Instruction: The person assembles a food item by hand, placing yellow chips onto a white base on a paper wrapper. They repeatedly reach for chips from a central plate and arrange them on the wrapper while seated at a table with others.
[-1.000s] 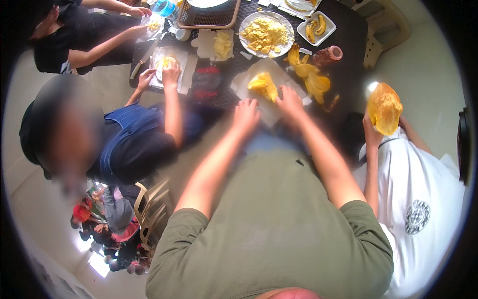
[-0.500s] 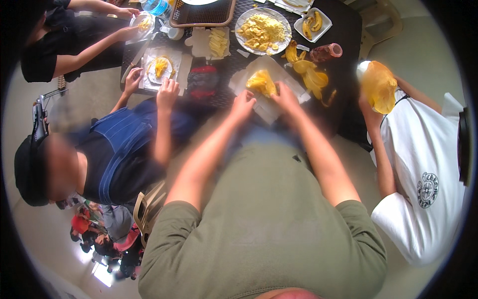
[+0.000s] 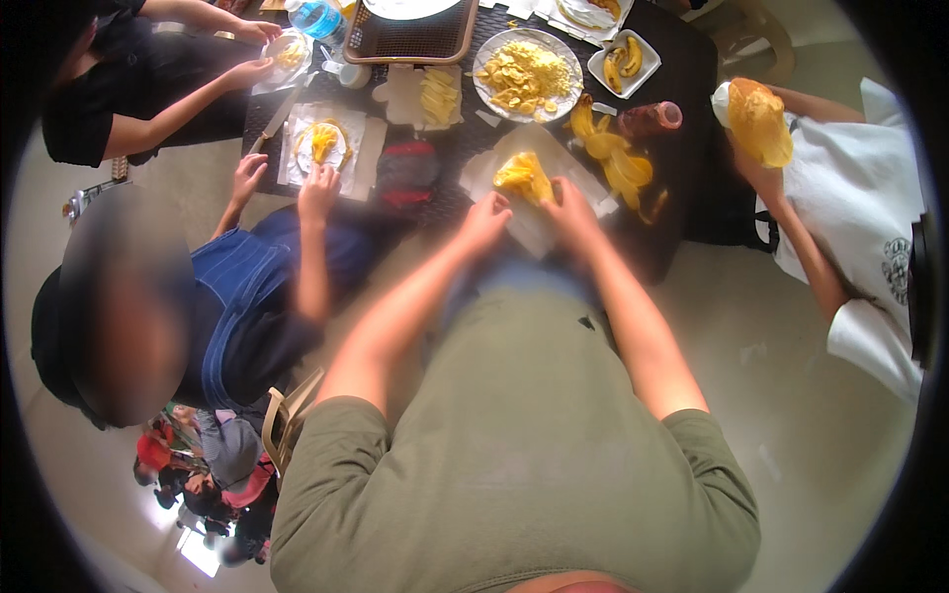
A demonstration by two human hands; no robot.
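Observation:
A crumpled, glossy yellow food piece (image 3: pixel 522 176) lies on a sheet of white paper (image 3: pixel 539 232) at the table's near edge. My right hand (image 3: pixel 573 212) pinches this piece at its right end. My left hand (image 3: pixel 484 221) is closed at the lower left of it, fingertips curled together by the paper; what they hold, if anything, is hidden. Right of the paper lie yellow banana peels (image 3: pixel 621 168). Beyond it is a white plate (image 3: pixel 481 91) heaped with yellow chips and shreds.
A white tray (image 3: pixel 645 77) of bananas and a reddish jar (image 3: pixel 652 120) stand at the right. Left are sliced yellow strips (image 3: pixel 438 97), a brown basket (image 3: pixel 408 51), a knife (image 3: pixel 280 117) and a red-black item (image 3: pixel 407 173). Co-workers sit at the left; a person in white (image 3: pixel 840 198) stands at the right.
The view has shifted slightly. My hands stay by the yellow piece. The person in white has moved up and to the right, and the left co-worker's head has moved closer.

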